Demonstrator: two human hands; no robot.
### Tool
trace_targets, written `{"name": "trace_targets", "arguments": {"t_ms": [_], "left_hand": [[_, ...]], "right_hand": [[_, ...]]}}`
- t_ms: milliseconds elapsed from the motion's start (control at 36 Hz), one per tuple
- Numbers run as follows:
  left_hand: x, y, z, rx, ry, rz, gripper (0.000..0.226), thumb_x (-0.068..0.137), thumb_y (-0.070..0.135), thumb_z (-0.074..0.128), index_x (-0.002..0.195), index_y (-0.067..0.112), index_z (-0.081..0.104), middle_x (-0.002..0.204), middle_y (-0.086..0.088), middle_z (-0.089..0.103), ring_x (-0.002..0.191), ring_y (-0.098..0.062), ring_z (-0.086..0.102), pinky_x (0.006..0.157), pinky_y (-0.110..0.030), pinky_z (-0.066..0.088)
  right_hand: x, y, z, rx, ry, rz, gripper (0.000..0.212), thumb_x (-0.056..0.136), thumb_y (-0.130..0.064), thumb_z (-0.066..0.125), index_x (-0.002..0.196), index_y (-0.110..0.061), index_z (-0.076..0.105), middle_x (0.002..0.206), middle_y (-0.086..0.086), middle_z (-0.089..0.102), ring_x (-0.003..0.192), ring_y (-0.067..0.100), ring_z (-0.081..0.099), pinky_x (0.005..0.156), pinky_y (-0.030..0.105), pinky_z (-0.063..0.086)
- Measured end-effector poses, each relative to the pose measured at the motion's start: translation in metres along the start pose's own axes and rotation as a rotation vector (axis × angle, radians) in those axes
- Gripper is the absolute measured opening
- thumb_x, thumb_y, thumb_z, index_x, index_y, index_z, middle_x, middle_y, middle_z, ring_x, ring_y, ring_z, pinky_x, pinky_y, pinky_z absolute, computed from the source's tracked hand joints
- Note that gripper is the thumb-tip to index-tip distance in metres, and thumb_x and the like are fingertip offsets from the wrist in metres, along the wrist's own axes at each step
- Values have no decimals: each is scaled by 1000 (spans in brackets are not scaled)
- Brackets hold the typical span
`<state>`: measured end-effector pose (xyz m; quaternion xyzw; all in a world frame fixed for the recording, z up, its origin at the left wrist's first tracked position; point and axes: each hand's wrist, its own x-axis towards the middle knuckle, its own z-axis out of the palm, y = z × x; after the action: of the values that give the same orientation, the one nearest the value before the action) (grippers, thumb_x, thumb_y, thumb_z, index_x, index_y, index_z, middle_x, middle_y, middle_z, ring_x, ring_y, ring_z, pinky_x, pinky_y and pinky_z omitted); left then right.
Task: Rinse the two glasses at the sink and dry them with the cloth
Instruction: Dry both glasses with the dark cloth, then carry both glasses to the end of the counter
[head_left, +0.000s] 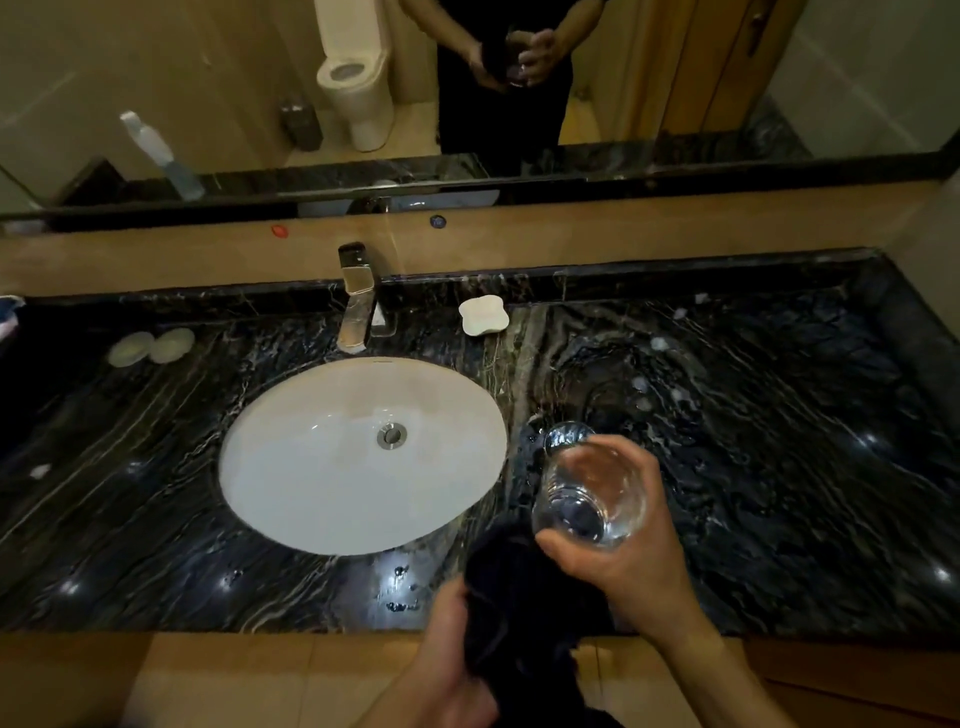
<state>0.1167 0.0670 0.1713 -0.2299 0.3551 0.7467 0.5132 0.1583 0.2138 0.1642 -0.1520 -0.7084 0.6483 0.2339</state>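
Far left on the dark marbled counter (156, 519): two pale round lids or pads (150, 346), touching each other, too blurred to tell which. Further right, set into the counter: a white oval sink (291, 467), basin holding nothing visible but its metal drain (391, 435); no running water seen. Behind the basin, upright at the back edge: a chrome tap (357, 296). Just right of the tap: a small white soap dish (484, 315), nothing visible in it. Low in the frame, near the counter's front edge: the left hand (447, 670), fingers curled round a dark cloth (524, 613), bunched and hanging below the counter edge. Right of the cloth and touching its upper fold: a clear glass (589, 499), tilted with its base away and its mouth toward the camera, held above the counter just right of the sink; no standing water seen inside, only glints on the wall. Around that glass: the right hand (628, 551), thumb on the near rim side, fingers wrapped over the far side, gripping it. Just beyond it, partly hidden by the held glass: the rim of a second glass (566, 434), apparently standing on the counter; contents not discernible. Right of that: scattered wet-looking spots on bare marble. Along the top: a mirror (857, 78) with a reflected toilet and a person's hands.
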Motion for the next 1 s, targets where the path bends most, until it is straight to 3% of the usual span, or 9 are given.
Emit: {"name": "trace_targets", "arguments": {"t_ms": [56,139,222,333,444,528,639,806,1000], "left_hand": [[2,16,-7,79,-13,-8,44,76,27,61,100,-6,75,95,-28,72,74,-36,71,58,-38,59],[17,50,-24,95,-31,-32,45,86,30,55,110,-4,71,112,-28,67,96,-41,66,85,-49,56],[36,92,-33,184,-9,-24,35,84,24,48,89,-3,70,91,-25,66,81,-39,63,71,-49,57],[80,149,-40,406,14,35,61,67,1,51,128,4,54,114,-27,57,87,-42,59,81,-53,49],[137,190,-28,788,184,271,65,78,-16,49,131,21,49,121,-25,56,82,-41,63,67,-47,53],[185,222,-15,904,319,444,62,82,-13,53,130,25,47,118,-18,57,81,-39,64,62,-45,56],[246,263,-9,1021,524,593,69,72,7,69,134,24,45,132,-16,51,112,-38,59,97,-53,52],[279,287,11,1267,561,768,63,88,11,71,143,14,39,147,-18,36,131,-36,46,113,-38,35],[306,285,1,1373,588,626,34,96,19,63,118,12,39,149,-18,23,120,-41,51,107,-38,39]], "right_hand": [[5,7,-5,24,38,31,79,58,-17,87,125,-34,50,120,-6,65,121,19,60,103,23,46],[16,17,-10,-20,114,70,83,61,-6,93,124,-39,50,122,-7,65,121,15,60,103,20,45],[24,27,-18,-53,249,129,80,58,-19,87,126,-36,48,122,-12,65,119,9,59,104,22,46],[25,47,-35,-79,463,230,79,57,-19,87,123,-43,49,129,-6,62,120,11,59,105,37,46],[23,73,-46,-143,569,336,82,62,-6,89,119,-48,49,127,-5,62,119,10,59,108,48,46],[23,86,-45,-158,607,384,81,64,6,87,125,-31,49,125,-2,60,117,11,58,112,45,42],[21,99,-38,-173,637,429,83,63,6,87,130,-22,47,129,1,56,121,17,55,105,30,42],[21,110,-32,-198,641,488,86,63,8,87,134,-17,46,121,-11,58,106,-13,57,94,10,44],[24,118,-28,-204,660,496,84,62,9,87,130,-20,46,123,-13,56,105,-18,55,91,1,41]]}}
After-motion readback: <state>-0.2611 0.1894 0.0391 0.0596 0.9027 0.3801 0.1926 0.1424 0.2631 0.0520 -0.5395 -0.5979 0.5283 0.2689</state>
